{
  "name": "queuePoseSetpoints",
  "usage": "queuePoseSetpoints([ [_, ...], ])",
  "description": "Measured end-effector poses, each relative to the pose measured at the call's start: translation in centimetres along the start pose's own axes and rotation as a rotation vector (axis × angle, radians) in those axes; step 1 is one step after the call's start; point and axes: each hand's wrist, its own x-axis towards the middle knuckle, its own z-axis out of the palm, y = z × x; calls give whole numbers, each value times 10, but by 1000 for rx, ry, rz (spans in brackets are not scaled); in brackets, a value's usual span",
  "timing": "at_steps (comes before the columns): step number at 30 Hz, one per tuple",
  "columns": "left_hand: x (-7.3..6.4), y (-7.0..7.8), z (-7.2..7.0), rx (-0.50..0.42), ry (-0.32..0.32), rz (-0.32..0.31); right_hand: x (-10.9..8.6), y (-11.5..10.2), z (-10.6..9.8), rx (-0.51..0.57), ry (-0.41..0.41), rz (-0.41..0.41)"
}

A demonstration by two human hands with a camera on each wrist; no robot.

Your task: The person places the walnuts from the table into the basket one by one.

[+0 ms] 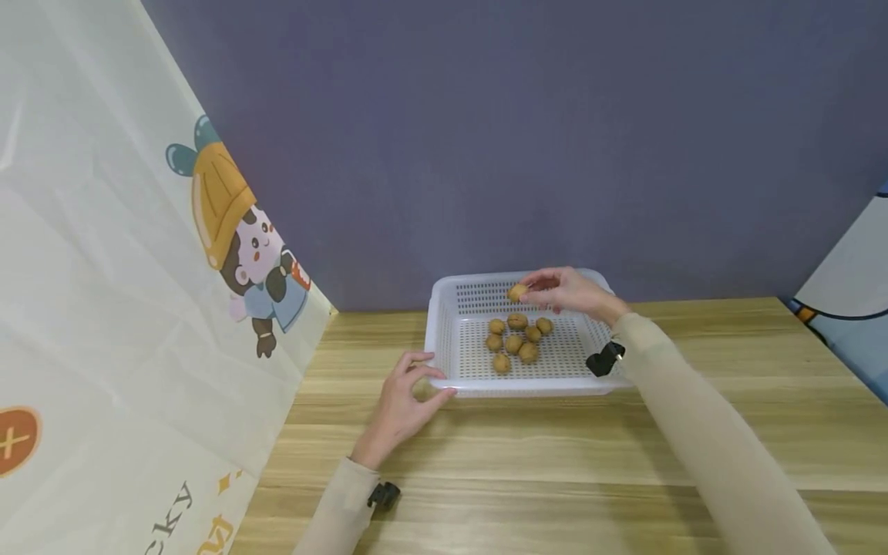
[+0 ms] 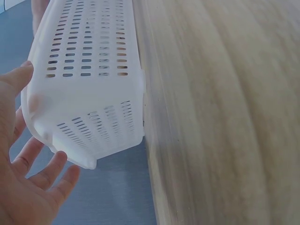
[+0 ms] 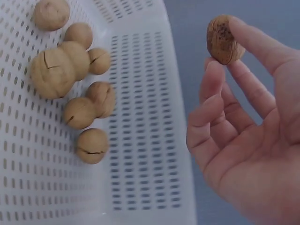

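Observation:
A white perforated plastic basket (image 1: 520,388) stands on the wooden table with several walnuts (image 1: 514,344) loose on its floor. My left hand (image 1: 402,405) grips the basket's near left corner; in the left wrist view, the thumb lies on the rim (image 2: 31,93) and some fingers are spread away from it. Above the basket's back part, my right hand (image 1: 572,293) pinches one walnut (image 3: 225,40) between thumb and fingertips. Cracks show in the shells of several walnuts in the basket (image 3: 92,146).
The wooden table (image 1: 499,470) runs back to a dark blue-grey wall (image 1: 513,154) close behind the basket. At the left hangs a white sheet (image 1: 104,270) with a printed cartoon figure (image 1: 243,239). A patterned panel (image 1: 853,270) shows at the right edge.

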Motion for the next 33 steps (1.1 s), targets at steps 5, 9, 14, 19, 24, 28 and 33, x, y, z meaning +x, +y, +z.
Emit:
queuePoseSetpoints([
  [5, 0, 0, 0, 3, 3, 2, 14, 17, 8, -18, -10, 31],
  [9, -1, -1, 0, 1, -2, 0, 22, 28, 17, -61, -20, 57],
  [14, 0, -2, 0, 1, -5, 9, 25, 38, 26, -163, -27, 79],
  [19, 0, -3, -1, 1, 7, 26, 28, 40, 33, -257, -27, 53],
  [24, 0, -3, -1, -4, 12, 22, 34, 42, 38, -371, -20, -5],
  [28, 0, -4, 0, -1, 12, 25, 37, 43, 39, -384, -40, -11],
  [33, 1, -5, 1, -1, 12, 23, 37, 45, 40, -355, -47, -1],
])
